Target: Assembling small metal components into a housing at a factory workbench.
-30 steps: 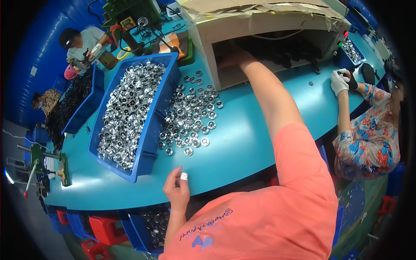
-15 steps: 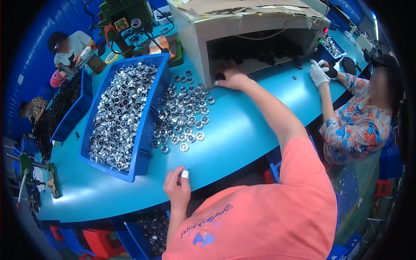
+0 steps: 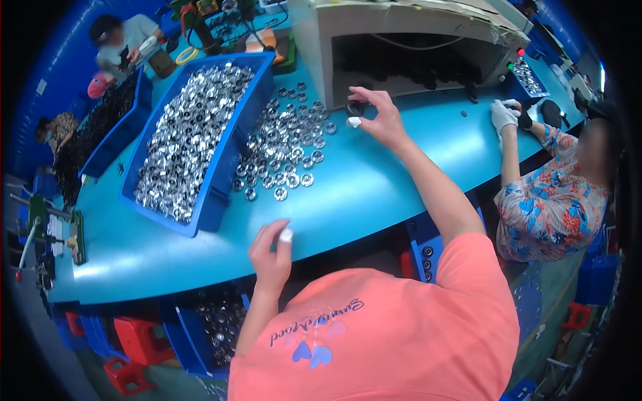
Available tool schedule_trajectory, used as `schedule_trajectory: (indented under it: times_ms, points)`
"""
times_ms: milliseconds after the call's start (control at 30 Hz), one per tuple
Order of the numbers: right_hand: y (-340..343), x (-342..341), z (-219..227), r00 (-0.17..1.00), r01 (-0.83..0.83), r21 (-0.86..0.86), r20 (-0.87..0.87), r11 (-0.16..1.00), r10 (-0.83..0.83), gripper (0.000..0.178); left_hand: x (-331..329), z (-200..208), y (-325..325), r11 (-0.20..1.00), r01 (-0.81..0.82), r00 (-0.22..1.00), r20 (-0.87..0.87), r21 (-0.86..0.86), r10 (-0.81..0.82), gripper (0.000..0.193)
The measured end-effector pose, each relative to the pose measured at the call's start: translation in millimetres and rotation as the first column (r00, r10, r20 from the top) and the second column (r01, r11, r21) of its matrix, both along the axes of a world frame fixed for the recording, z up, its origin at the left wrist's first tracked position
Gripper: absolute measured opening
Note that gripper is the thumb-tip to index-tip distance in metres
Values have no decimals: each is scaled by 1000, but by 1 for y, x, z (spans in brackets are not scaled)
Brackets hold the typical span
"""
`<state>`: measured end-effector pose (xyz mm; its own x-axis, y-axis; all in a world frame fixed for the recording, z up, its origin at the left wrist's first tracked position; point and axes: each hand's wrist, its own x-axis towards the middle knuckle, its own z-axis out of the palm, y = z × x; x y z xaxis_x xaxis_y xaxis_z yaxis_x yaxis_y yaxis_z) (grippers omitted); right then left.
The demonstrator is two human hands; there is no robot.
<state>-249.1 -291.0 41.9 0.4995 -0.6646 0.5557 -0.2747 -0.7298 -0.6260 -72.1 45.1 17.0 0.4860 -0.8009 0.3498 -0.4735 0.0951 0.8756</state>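
Observation:
My right hand (image 3: pixel 384 121) pinches a small round black part (image 3: pixel 354 108) between thumb and fingers, just outside the opening of a grey box (image 3: pixel 325 77). White tape wraps that thumb. My left hand (image 3: pixel 270 259) hovers by the table's near edge, its thumb, also taped white, apart from the bent fingers; I see nothing held. Beyond it, many shiny metal rings with dark centres (image 3: pixel 292 180) lie loose on the turquoise table (image 3: pixel 361 200). To their left, a large blue bin (image 3: pixel 224 184) is heaped with similar silver parts (image 3: pixel 194 140). Dark round pieces (image 3: pixel 401 67) sit inside the grey box.
At right, a co-worker in a flowered shirt (image 3: pixel 545 207) has white-gloved hands (image 3: pixel 505 117) over the table. A small blue bin (image 3: pixel 511 83) stands behind. Far left are a bin of black parts (image 3: pixel 110 144) and another person (image 3: pixel 137 33). Red stools (image 3: pixel 137 341) stand below the table.
My right hand has drawn back from the box's opening, and the black part now shows in its fingers. My left hand stays near the table's edge. The whole view has shifted slightly.

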Motion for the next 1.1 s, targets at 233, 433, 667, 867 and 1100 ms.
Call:
schedule_trajectory:
  times_ms: [233,433,667,867,1100]
  points:
    - [126,34,27,906,-423,131,57,897,419,75,-6,2,-69,870,402,248,-880,-288,-406,66]
    - [128,48,17,849,-523,139,-8,841,529,63,0,-10,-65,889,254,95,-904,-382,-416,50]
    - [40,47,-35,969,-53,-74,-244,996,33,40,17,-20,-58,870,270,61,-894,-413,-443,51]
    - [48,50,-46,961,-69,-8,-269,998,64,35,19,-21,-57,865,265,37,-892,-426,-450,52]
    - [49,48,-46,986,-3,177,-163,984,33,33,21,-24,-54,851,262,8,-880,-456,-474,51]
